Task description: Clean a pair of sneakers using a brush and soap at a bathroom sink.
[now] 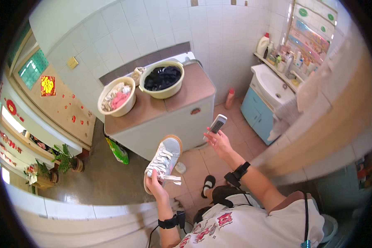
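My left hand [156, 187] grips a light grey sneaker [166, 156] by its heel and ankle opening. Its toe points away from me, its white laces face up, and one lace end hangs loose to the right. To the right and a little farther out, my right hand [219, 143] holds a slim white brush [217, 124] with a dark bristled face. The brush and the sneaker are apart. Both are in the air, in front of a white washing machine [170, 124] with a brown top.
On the machine stand a basin [133, 104] of light and pink cloth and another basin [173, 93] of dark cloth. A blue washbasin cabinet [255, 111] is at the right. A pink bottle [230, 99] and a green bag [119, 152] stand on the floor. A pale object [180, 167] lies near my feet.
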A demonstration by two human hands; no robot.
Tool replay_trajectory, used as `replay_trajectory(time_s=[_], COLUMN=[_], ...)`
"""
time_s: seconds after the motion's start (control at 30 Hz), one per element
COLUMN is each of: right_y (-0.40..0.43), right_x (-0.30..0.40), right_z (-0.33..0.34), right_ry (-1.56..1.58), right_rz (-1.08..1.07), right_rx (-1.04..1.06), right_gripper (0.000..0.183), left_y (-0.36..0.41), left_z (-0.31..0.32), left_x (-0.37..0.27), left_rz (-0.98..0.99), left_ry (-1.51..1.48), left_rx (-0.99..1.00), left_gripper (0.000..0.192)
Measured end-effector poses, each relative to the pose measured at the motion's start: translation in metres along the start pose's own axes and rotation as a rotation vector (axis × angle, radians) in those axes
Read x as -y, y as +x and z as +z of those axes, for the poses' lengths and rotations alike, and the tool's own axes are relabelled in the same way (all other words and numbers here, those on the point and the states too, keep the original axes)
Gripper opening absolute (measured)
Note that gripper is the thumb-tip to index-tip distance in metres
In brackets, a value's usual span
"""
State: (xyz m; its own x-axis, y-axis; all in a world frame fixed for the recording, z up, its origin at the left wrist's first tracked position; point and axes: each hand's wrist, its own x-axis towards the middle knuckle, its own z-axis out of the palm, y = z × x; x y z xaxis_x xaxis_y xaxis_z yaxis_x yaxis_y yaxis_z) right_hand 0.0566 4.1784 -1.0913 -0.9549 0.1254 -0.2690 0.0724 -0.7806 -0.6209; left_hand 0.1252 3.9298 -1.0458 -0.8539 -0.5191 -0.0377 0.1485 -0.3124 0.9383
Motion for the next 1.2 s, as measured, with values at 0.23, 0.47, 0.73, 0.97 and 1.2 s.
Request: replay_trajectory(time_s=[0.23, 0.47, 0.73, 0.97, 1.2], right_y=[0.151, 0.217, 0.294, 0.317, 0.394], right_x=[0.062, 0.137, 0.233, 0.287, 0.359], right_z=[-0.009, -0.025, -0.139, -0.205, -0.273], right_ry=[0.231, 0.309, 0.609, 0.688, 0.172], right_rz=[0.077, 0.019, -0.299, -0.455, -0.384], right_rx=[0.103, -0.143, -0.392, -0.672, -0.947], right_gripper=[0.018, 0.024, 0.014, 0.007, 0.015], left_y=[0.09, 0.158, 0.201, 0.192, 0.174], left_z=[0.109, 0.252, 0.442, 0.568, 0.668], left_x=[0.009, 0.032, 0.116, 0.18, 0.258], left_rz=[-0.055, -0.212, -0.416, -0.57, -0.554], left_ry=[0.075, 0.101, 0.048, 0.057, 0.153], left_rx=[0.28, 0.447, 0.857, 1.113, 1.17], left_gripper=[0.018, 0.021, 0.021, 0.025, 0.024])
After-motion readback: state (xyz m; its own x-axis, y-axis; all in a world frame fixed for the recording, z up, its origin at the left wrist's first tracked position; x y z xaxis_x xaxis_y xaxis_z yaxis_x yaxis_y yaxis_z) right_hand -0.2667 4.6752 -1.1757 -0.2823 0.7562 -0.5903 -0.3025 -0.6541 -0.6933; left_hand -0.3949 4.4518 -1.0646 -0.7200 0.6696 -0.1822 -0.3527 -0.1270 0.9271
